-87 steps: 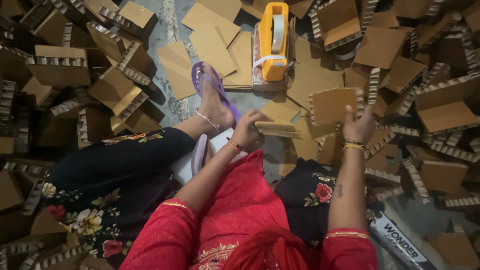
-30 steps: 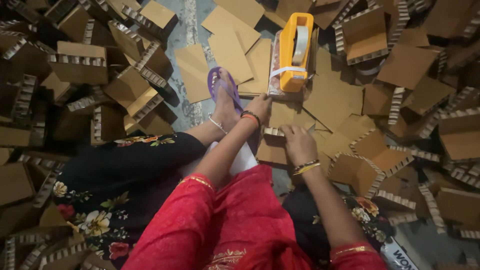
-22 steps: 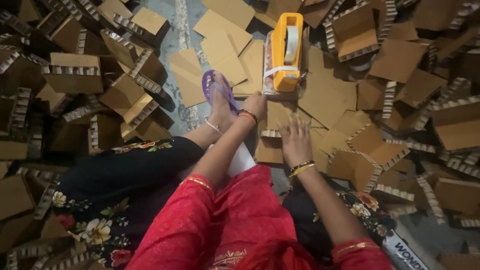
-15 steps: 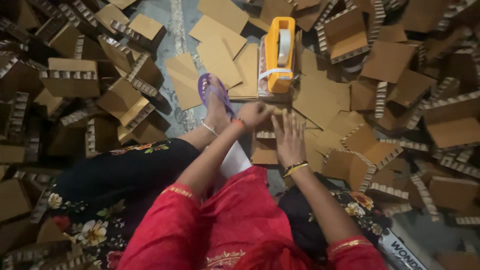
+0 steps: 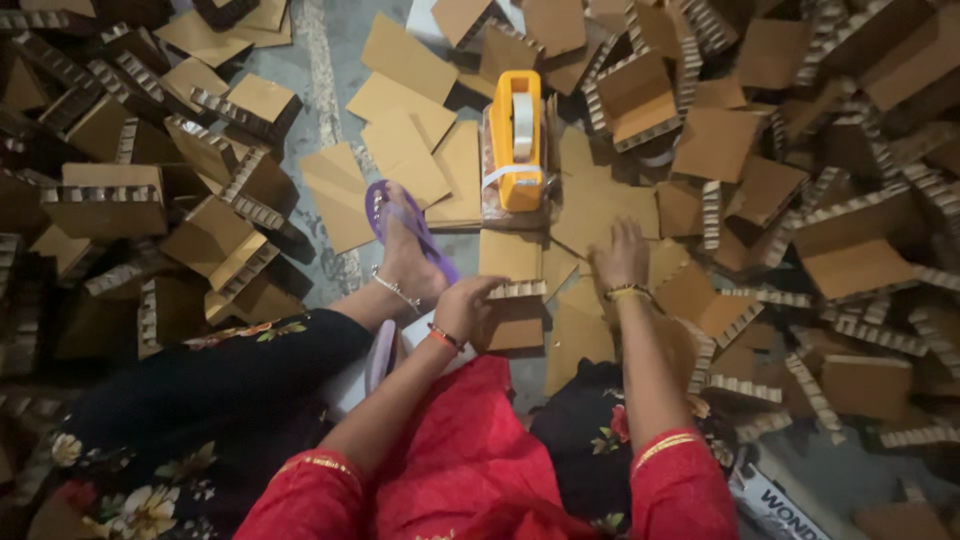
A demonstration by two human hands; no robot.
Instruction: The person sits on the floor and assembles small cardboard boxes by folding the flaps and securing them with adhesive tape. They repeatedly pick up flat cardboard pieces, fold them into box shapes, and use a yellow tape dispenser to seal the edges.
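A small brown honeycomb-cardboard block [image 5: 515,310] stands on the floor just in front of the person's knees, its ridged edge facing up. The left hand [image 5: 468,308] is curled around the block's left side, grasping it. Just beside it, the right hand [image 5: 622,262] lies flat with fingers spread on the flat brown cardboard sheets [image 5: 590,205], gripping nothing. Beyond the block sits an orange tape dispenser [image 5: 516,138]. A foot in a purple sandal [image 5: 408,230] rests left of the block.
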